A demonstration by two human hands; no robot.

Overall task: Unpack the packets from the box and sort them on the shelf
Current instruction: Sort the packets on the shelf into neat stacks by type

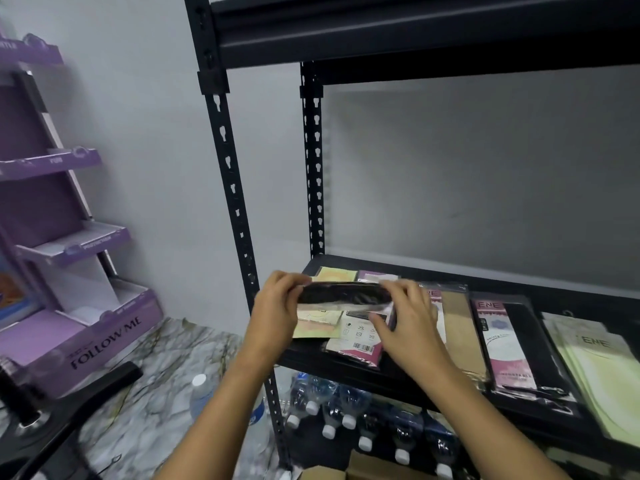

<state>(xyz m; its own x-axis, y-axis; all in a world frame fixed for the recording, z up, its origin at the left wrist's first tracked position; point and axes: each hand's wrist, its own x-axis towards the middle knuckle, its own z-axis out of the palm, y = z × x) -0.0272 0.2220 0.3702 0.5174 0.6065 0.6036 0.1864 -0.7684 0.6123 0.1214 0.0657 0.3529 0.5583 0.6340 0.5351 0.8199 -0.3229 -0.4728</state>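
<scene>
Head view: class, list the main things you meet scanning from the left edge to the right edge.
Purple display stand → upright water bottle → left hand → dark packet gripped by both hands → right hand → pink packet lying on the shelf → pale green packet.

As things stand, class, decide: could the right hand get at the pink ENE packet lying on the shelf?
Probably yes: the pink ENE packet lies flat on the shelf, nothing over it, near the right hand. But that hand grips the dark packet and would need freeing.
</scene>
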